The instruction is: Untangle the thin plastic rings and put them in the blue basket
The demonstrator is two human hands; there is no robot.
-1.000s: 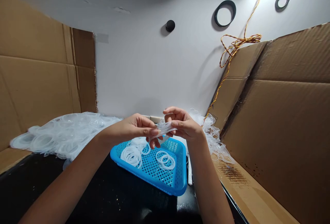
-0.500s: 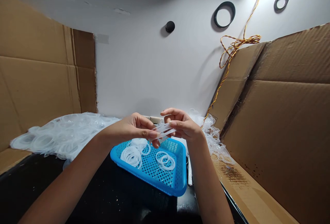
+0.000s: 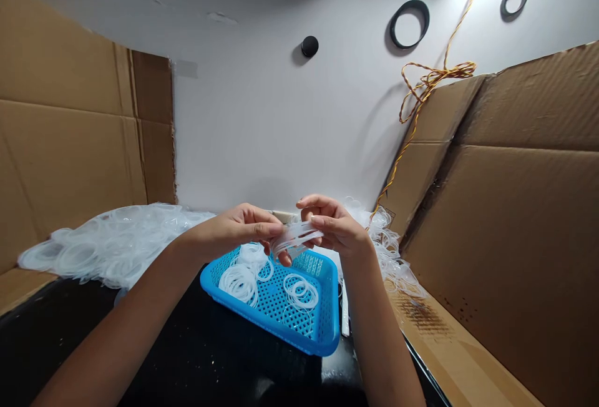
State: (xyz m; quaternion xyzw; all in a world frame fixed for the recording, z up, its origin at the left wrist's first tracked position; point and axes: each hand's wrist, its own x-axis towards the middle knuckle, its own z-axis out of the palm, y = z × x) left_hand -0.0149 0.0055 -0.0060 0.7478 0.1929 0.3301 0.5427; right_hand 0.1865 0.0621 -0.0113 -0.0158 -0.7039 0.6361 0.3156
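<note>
Between my hands, above the far side of a blue basket point(image 3: 276, 326), is a small bundle of translucent white rings point(image 3: 294, 238). My left hand point(image 3: 248, 226) is closed, thumb and fingers pinching the bundle's left end. On its right end my right hand point(image 3: 334, 226) is closed too, the thumb pressing the rings and the index finger curled above. Inside the perforated basket lie a larger heap of thin white rings point(image 3: 238, 284) at the left and a smaller group of rings point(image 3: 301, 292) at the right. Some fingertips are hidden behind the bundle.
A big pile of translucent rings point(image 3: 116, 245) spreads at the left; another loose pile point(image 3: 393, 263) lies at the right. Cardboard walls point(image 3: 524, 207) stand on both sides. A twisted yellow cord point(image 3: 397, 160) hangs at the right. The black table point(image 3: 187, 351) is shiny.
My left thumb has moved up slightly, and the rings' left ends now fan out below it. My right hand has shifted slightly right, still gripping the bundle.
</note>
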